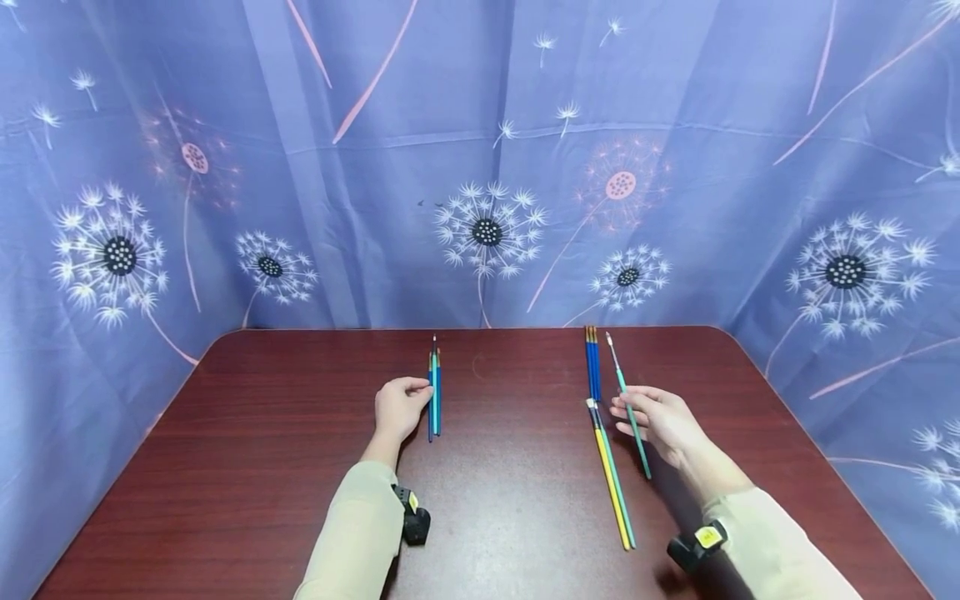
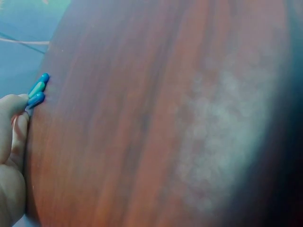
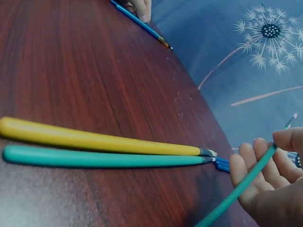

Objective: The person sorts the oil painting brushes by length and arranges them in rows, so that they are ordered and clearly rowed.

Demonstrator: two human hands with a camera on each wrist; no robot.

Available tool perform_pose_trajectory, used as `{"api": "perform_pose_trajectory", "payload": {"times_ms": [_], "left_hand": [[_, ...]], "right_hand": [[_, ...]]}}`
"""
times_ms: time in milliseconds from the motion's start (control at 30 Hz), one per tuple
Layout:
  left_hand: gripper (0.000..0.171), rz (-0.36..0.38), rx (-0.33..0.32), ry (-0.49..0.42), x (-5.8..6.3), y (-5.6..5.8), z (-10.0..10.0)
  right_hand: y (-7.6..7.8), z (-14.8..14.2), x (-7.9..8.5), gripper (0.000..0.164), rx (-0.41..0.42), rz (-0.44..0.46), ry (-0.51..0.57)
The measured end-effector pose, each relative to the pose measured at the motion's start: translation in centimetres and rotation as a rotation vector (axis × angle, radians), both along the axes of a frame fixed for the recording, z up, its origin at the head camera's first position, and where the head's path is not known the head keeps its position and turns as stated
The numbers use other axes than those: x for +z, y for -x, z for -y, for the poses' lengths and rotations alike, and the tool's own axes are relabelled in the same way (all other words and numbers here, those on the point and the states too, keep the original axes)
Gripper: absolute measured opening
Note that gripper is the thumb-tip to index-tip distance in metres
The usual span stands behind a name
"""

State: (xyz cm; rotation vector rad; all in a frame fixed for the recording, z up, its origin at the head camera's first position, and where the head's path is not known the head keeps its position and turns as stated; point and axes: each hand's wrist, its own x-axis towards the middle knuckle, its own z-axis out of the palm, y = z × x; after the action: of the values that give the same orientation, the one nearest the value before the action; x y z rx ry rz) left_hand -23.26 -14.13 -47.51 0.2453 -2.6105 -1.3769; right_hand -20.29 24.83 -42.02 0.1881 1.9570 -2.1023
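On the left of the table, my left hand point(image 1: 401, 408) has its thumb and fingertips at a small group of paintbrushes point(image 1: 435, 400), two blue with a teal one between. Their rounded handle ends point(image 2: 37, 90) show beside the thumb in the left wrist view; how many it pinches is hard to see. My right hand point(image 1: 667, 421) pinches a teal-green paintbrush point(image 1: 636, 433), its pale tip pointing away, the other fingers loosely spread beneath. Just left of that hand, a yellow paintbrush point(image 1: 611, 479) and another teal paintbrush point(image 3: 104, 160) lie side by side on the table.
Beyond the yellow brush, several blue paintbrushes point(image 1: 592, 362) lie together near the far edge of the dark red wooden table point(image 1: 510, 475). A blue curtain point(image 1: 375, 225) with dandelion prints hangs behind and on both sides.
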Motion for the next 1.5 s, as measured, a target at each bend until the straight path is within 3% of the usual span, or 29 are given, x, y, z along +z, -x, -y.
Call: {"api": "perform_pose_trajectory", "payload": {"times_ms": [267, 567, 1033, 1500], "left_hand": [[0.022, -0.006, 0.003, 0.005, 0.2, 0.1, 0.0], [0.022, -0.004, -0.004, 0.017, -0.2, 0.2, 0.0], [0.022, -0.007, -0.001, 0.021, -0.2, 0.3, 0.0], [0.023, -0.014, -0.006, 0.020, -0.1, 0.2, 0.1]], "right_hand": [[-0.3, -0.7, -0.1, 0.013, 0.075, -0.035, -0.090], [-1.1, -1.4, -0.2, 0.037, 0.090, 0.048, -0.282], [-1.5, -1.6, -0.9, 0.036, 0.213, 0.012, -0.400], [-1.9, -1.0, -1.2, 0.022, 0.306, 0.009, -0.499]]}}
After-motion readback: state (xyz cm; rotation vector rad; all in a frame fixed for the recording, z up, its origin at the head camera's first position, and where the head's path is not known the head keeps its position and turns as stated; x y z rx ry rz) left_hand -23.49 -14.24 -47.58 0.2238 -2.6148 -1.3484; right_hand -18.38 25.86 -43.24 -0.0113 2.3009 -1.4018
